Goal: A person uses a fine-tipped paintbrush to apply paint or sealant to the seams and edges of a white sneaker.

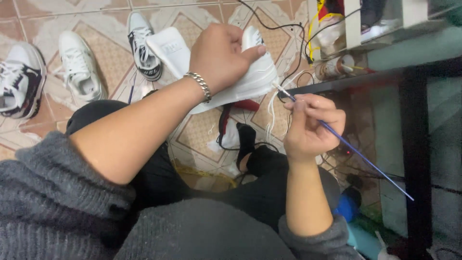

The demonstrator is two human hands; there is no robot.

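Mid touch-up, looks like: left hand (221, 55) grips the white shoe (255, 77) at top center, right hand (310, 127) pinches a thin brush (356, 151) at its edge. Next stroke needs a steady tip.

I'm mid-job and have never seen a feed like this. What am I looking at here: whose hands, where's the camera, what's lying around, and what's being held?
There is no machine here: a camera worn on a person's head looks down at their own two bare hands and grey sleeves. The left hand, with a metal bracelet at the wrist, grips a white sneaker. The right hand holds a thin blue-handled brush, its tip at the sneaker's edge. On the tiled floor lie three more sneakers: one white and two white with black. Black cables run across the floor toward a shelf on the right.
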